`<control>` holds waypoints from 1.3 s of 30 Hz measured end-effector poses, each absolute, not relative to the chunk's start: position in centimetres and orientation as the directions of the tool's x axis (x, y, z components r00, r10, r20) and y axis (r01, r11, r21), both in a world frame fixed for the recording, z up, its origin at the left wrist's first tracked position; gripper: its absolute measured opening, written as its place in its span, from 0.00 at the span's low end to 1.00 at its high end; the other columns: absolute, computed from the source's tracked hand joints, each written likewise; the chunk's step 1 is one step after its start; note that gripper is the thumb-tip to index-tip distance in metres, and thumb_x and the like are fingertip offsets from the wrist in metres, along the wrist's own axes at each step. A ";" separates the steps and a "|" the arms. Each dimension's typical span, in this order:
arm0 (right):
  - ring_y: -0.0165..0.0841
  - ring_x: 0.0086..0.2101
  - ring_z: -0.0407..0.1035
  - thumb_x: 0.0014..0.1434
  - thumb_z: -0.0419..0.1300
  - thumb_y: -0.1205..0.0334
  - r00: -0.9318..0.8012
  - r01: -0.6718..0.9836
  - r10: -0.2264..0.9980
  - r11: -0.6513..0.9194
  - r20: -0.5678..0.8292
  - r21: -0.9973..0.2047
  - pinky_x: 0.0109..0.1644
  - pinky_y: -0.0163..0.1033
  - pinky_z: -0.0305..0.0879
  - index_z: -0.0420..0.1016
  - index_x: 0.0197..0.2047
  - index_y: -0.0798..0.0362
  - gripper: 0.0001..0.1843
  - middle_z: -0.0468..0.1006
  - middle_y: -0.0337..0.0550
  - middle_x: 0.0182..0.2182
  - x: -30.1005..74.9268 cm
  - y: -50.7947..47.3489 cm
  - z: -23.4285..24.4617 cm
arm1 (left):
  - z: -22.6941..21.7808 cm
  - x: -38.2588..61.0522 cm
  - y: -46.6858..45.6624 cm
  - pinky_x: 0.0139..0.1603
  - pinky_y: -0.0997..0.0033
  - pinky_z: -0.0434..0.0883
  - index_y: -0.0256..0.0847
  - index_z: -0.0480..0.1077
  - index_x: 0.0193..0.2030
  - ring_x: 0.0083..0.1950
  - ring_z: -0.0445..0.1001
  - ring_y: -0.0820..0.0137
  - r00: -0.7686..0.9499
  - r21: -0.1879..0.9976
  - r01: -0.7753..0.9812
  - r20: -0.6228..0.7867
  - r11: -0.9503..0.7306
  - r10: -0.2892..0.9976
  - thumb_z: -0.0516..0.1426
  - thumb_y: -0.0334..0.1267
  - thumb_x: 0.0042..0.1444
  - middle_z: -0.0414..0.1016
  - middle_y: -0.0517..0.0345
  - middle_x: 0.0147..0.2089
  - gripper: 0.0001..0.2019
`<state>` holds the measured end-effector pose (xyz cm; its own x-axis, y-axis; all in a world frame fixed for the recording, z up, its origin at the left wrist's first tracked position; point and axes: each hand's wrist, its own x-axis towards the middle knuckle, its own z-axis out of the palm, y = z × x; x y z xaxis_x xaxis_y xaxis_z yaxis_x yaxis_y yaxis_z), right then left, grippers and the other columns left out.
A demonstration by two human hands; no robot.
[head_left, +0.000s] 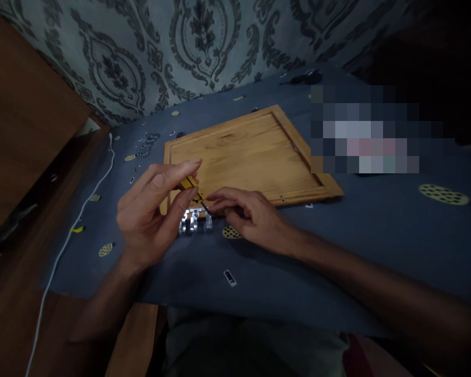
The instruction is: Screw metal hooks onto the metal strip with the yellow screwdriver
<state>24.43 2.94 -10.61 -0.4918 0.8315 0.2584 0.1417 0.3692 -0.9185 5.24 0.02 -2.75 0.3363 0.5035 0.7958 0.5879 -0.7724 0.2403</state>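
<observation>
My left hand (153,207) grips a screwdriver (189,183) with a yellow and black handle, thumb on one side and fingers on the other. Its dark shaft slants down to the right, toward a shiny metal fitting (195,213) at the near left edge of a framed wooden panel (239,152). That fitting has several curved, bright pieces and looks like a hinge. Beside the shaft's tip is my right hand (255,214), its fingers stretched toward the panel's near edge and its thumb apart from them. I cannot tell exactly what its fingertips touch.
The panel lies on a dark blue patterned cloth (282,272). Small metal bits (147,144) lie left of it, and a dark object (308,77) sits at the back. A white cable (90,196) runs down the left side. Patterned fabric (204,42) rises behind. One area at right is blurred out.
</observation>
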 end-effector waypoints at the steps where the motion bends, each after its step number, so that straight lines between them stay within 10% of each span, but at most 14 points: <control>1: 0.37 0.41 0.83 0.54 0.54 0.77 -0.492 0.139 0.832 0.368 0.258 -0.919 0.44 0.41 0.75 0.77 0.54 0.54 0.25 0.88 0.48 0.42 24.4 2.9 -10.6 | -2.7 5.2 0.0 0.45 0.64 0.80 0.55 0.74 0.63 0.44 0.79 0.69 0.343 0.241 0.582 0.794 -0.777 0.503 0.63 0.27 0.64 0.82 0.60 0.46 0.24; 39: 0.36 0.41 0.82 0.55 0.53 0.79 -0.504 0.139 0.831 0.346 0.234 -0.928 0.47 0.42 0.75 0.76 0.55 0.55 0.27 0.87 0.47 0.42 24.7 2.8 -10.2 | -3.8 4.6 0.3 0.43 0.62 0.81 0.61 0.73 0.63 0.44 0.80 0.68 0.255 0.313 0.579 0.808 -0.753 0.531 0.64 0.29 0.64 0.81 0.61 0.46 0.25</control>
<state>24.65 2.78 -10.17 -0.5042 0.8312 0.2344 0.1390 0.3459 -0.9279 4.63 0.26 -3.80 0.2554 0.5314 0.8077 0.5787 -0.7533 0.3127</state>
